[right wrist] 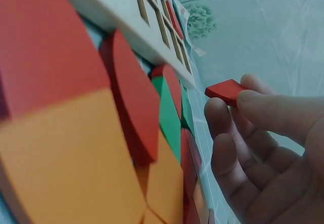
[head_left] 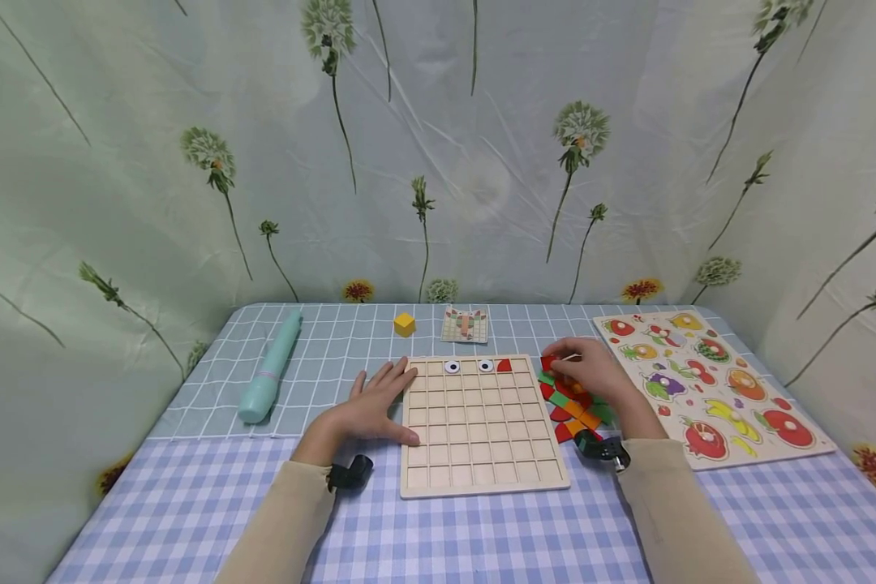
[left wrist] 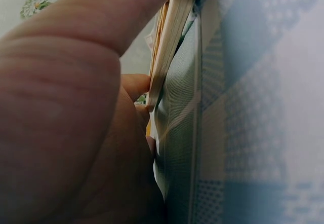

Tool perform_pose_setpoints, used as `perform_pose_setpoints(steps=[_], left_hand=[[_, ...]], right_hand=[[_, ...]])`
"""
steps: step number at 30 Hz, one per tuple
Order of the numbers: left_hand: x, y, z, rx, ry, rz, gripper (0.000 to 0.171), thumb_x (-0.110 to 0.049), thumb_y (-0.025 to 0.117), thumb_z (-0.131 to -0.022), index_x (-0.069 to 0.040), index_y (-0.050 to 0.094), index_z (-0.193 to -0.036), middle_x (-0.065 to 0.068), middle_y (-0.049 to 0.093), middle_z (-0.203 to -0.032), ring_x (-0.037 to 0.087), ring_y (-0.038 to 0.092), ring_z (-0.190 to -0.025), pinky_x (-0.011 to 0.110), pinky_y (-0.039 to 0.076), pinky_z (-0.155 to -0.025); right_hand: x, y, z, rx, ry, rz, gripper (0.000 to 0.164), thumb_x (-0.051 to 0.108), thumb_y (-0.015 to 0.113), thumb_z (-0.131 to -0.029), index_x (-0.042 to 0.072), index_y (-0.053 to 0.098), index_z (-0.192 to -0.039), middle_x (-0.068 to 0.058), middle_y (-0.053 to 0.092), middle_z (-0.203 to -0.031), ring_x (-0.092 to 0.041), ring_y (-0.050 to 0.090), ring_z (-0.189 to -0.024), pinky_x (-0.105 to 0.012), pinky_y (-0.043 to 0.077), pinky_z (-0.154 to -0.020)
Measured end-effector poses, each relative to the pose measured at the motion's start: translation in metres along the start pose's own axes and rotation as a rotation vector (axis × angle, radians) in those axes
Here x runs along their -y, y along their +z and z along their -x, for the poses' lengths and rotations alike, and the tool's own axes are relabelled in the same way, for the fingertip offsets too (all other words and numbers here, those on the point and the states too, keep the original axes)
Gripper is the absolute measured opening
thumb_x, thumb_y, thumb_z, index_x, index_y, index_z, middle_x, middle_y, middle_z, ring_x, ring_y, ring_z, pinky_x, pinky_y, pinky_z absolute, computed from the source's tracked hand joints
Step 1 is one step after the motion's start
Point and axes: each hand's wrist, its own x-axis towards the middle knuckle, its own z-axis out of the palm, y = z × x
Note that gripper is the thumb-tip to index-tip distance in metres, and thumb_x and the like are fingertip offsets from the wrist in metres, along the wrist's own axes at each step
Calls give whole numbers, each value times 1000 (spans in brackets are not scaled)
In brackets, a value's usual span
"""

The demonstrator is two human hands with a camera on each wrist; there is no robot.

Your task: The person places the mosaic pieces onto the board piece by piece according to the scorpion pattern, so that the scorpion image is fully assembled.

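Note:
A square wooden grid board [head_left: 482, 422] lies in the middle of the table. Along its top row sit two round eye pieces [head_left: 452, 367] and a red quarter-round piece [head_left: 504, 366]. My left hand [head_left: 372, 405] rests at the board's left edge, its fingers spread and straight. Between thumb and fingers, my right hand [head_left: 590, 369] pinches a small red piece [right wrist: 227, 90], held just off the board's upper right corner. Below that hand is a pile of red, green and orange pieces [head_left: 573, 410], partly hidden by it.
A wooden fruit puzzle board [head_left: 715, 389] lies at the right. Behind the grid board are a small pattern card [head_left: 464, 324] and a yellow cube [head_left: 405, 325]. A mint-green cylindrical case [head_left: 270, 369] lies at the left. A dandelion-printed curtain [head_left: 482, 162] hangs behind the table.

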Motion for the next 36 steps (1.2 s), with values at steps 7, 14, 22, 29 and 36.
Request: perform_pose_setpoints(steps=[7, 14, 22, 29, 36], left_hand=[[0, 0, 2, -5, 27, -9, 122, -60, 84, -70, -14, 18, -161, 9, 2, -171, 38, 0, -157, 69, -6, -119], [0, 2, 3, 7, 11, -2, 123, -60, 84, -70, -15, 16, -162, 8, 0, -171, 36, -1, -157, 68, -7, -120], [-1, 3, 1, 7, 7, -13, 122, -61, 83, -70, -16, 17, -162, 7, 1, -171, 35, 0, -158, 67, -7, -120], [-1, 1, 1, -2, 15, -7, 122, -60, 84, -70, -16, 17, -162, 7, 1, -171, 36, 0, -158, 68, -6, -120], [0, 2, 1, -1, 17, -6, 122, -60, 84, -69, -16, 17, -162, 7, 1, -171, 35, 0, -158, 68, -6, -120]], right_hand=[[5, 8, -3, 35, -34, -26, 22, 13, 61, -99, 6, 69, -119, -18, 66, -117, -24, 60, -91, -27, 53, -75], [6, 21, -7, 50, -17, 49, 17, 14, 62, -98, 11, 72, -111, -12, 68, -112, -24, 56, -96, -31, 48, -84], [10, 29, -8, 57, 9, 66, 15, 12, 63, -96, 10, 71, -109, -10, 66, -103, -23, 56, -93, -28, 49, -79], [14, 30, -8, 54, 16, 97, 14, 13, 65, -96, 12, 71, -108, -10, 66, -105, -24, 57, -95, -28, 50, -80], [15, 31, -9, 61, 4, 108, 13, 13, 66, -95, 11, 72, -108, -11, 66, -103, -25, 57, -94, -28, 50, -79]])
